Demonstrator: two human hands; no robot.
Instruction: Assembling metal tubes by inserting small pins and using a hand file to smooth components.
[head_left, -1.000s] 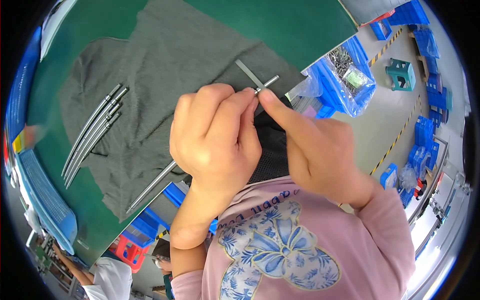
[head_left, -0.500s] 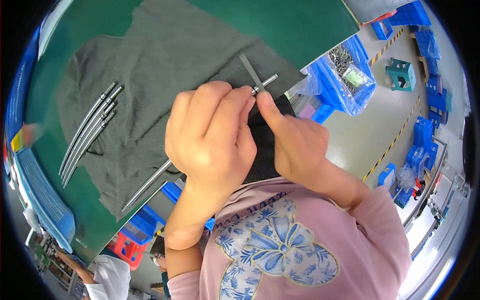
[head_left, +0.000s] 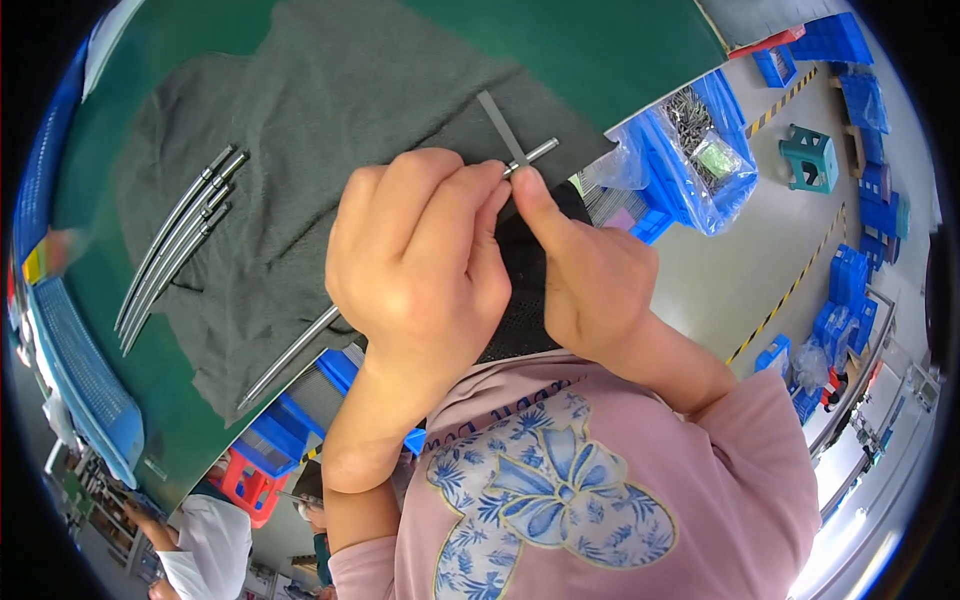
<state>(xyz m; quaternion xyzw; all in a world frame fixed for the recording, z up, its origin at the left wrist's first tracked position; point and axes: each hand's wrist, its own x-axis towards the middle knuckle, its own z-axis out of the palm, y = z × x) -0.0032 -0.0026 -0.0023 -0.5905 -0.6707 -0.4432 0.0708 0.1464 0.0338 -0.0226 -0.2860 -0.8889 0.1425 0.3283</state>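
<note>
A slim metal rod [head_left: 290, 355] slants under my left hand [head_left: 420, 250], whose fingers are wrapped round it. Its stepped, shiny end sticks out past the fingertips. Across that end lies a flat grey strip [head_left: 500, 122], pinched at its lower end by the thumb and fingers of my right hand [head_left: 600, 280]. Both hands meet just above a dark grey cloth [head_left: 330, 110], almost touching. Several similar metal rods [head_left: 180, 240] lie side by side on the cloth at the left. My left hand hides the middle of the held rod.
The cloth covers part of a green tabletop [head_left: 600, 50]. Blue bins with small metal parts [head_left: 690, 125] stand off the table's right edge. A light blue tray [head_left: 90, 385] is at the left rim. Stools, a green one [head_left: 808, 160] and a red one [head_left: 250, 487], stand on the floor.
The view has shifted slightly. Both hands keep the same hold on the rod and the strip, with the strip still crossing the rod's end.
</note>
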